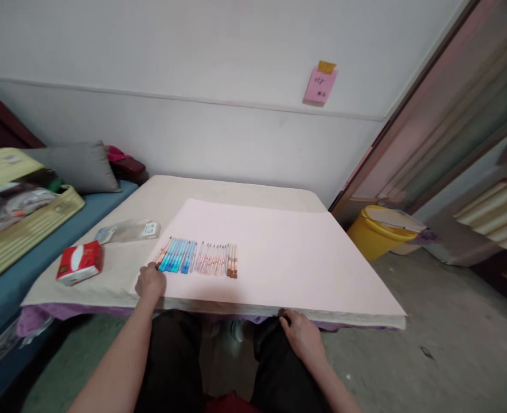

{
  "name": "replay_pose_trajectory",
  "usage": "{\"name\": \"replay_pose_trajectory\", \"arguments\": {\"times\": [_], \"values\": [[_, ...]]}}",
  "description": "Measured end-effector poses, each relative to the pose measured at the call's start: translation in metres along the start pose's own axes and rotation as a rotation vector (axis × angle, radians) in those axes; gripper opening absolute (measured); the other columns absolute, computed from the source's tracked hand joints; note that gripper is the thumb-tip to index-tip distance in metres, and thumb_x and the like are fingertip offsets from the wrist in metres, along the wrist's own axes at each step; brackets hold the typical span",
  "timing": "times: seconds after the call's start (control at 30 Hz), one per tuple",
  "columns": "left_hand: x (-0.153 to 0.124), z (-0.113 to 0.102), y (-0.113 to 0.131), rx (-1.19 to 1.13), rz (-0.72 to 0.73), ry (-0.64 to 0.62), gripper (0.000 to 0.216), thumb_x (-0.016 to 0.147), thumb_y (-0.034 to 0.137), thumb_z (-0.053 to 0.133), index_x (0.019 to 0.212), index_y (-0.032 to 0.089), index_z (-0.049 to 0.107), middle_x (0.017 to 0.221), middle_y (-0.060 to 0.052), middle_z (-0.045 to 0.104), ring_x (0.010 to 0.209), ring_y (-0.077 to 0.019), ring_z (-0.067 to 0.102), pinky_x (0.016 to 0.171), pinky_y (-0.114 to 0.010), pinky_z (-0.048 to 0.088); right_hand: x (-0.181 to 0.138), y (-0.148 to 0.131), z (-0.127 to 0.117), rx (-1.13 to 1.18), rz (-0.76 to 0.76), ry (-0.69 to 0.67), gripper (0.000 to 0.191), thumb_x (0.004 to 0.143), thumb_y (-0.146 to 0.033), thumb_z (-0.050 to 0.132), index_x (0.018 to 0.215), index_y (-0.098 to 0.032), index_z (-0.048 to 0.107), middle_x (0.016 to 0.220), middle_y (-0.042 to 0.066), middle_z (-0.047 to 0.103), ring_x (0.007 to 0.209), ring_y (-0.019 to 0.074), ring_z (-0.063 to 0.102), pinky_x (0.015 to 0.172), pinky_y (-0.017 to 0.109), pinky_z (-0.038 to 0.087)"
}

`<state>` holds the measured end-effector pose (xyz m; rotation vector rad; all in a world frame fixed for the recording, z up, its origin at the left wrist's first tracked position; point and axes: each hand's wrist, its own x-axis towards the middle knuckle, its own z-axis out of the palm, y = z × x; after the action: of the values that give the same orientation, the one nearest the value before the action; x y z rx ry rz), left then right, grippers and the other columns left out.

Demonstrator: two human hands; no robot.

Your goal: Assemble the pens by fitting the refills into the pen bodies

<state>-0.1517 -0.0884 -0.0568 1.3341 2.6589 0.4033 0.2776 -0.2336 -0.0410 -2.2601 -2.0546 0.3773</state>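
Note:
Several slim pens (210, 259) lie side by side in a row on a large pale pink sheet (288, 252). Blue and turquoise ones are toward the left, pale ones in the middle, and brown-ended ones at the right. At the row's left end, my left hand (151, 281) has its fingers closed at the lower end of an orange-brown pen (164, 250), which still lies on the sheet. My right hand (300, 332) rests over my right knee, just below the table's front edge, fingers loosely spread and holding nothing.
Left on the table (120, 269) are a red tissue pack (80, 261) and a clear plastic packet (128, 231). A bed with a yellow box (34, 212) and a grey pillow (79, 163) adjoins the left side. On the right floor stands a yellow bin (371, 235).

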Motion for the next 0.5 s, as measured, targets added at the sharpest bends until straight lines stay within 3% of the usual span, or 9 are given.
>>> {"name": "replay_pose_trajectory", "arguments": {"times": [0.17, 0.5], "values": [[0.0, 0.0, 0.0, 0.044, 0.107, 0.012, 0.035, 0.085, 0.022, 0.034, 0.103, 0.012, 0.062, 0.1, -0.019, 0.058, 0.088, -0.0311, 0.06, 0.071, -0.041, 0.045, 0.0, 0.001, 0.001, 0.014, 0.001, 0.026, 0.027, 0.089, -0.032, 0.041, 0.093, -0.021, 0.065, 0.095, 0.006, 0.069, 0.092, 0.02, 0.062, 0.077, 0.027, 0.041], [-0.019, -0.018, 0.0, -0.037, 0.082, 0.057, 0.037, 0.086, 0.035, 0.038, 0.093, 0.01, 0.064, 0.09, -0.021, 0.064, 0.084, -0.0325, 0.061, 0.068, -0.039, 0.043, -0.001, 0.0, -0.002, 0.016, 0.001, 0.017, 0.026, 0.089, -0.032, 0.041, 0.091, -0.021, 0.065, 0.094, 0.006, 0.069, 0.091, 0.0203, 0.062, 0.075, 0.027, 0.041]]}}
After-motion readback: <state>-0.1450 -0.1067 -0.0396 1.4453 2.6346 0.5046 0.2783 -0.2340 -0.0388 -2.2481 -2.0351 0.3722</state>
